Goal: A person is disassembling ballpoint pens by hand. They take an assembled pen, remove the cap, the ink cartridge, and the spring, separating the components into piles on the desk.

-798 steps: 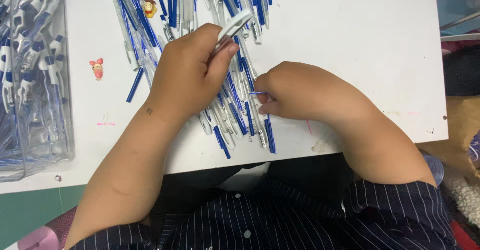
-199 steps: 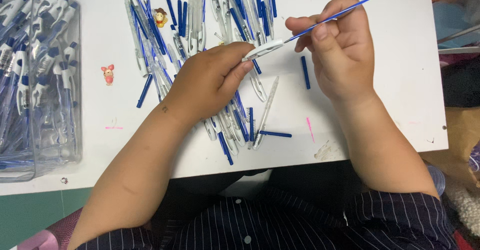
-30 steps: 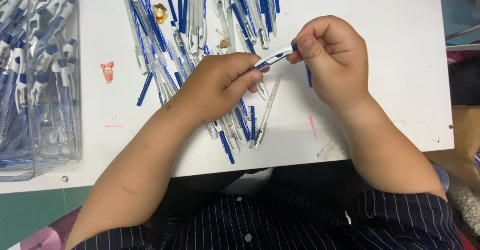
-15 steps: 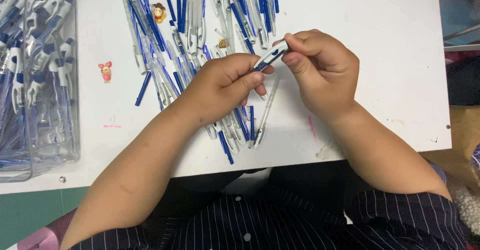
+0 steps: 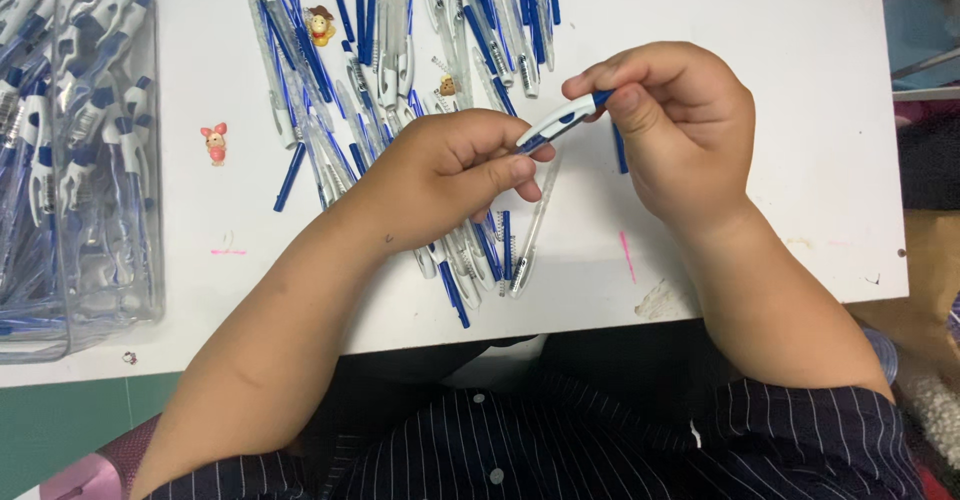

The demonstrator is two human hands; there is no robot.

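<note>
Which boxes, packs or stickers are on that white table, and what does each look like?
Clear plastic box: far left, see-through, filled with blue-and-white pens.
Pink figure sticker: just right of the box, small.
Brown-and-yellow figure sticker: top, among the loose pen parts.
Small brown figure sticker: above the left hand.
No screens or signs.

left hand (image 5: 450, 175) + right hand (image 5: 670, 125) pinch pen (image 5: 560, 122) | above pen parts (image 5: 400, 50) | white table (image 5: 760, 50)

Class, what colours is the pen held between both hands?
The pen is white and blue, shown in the head view.
</note>
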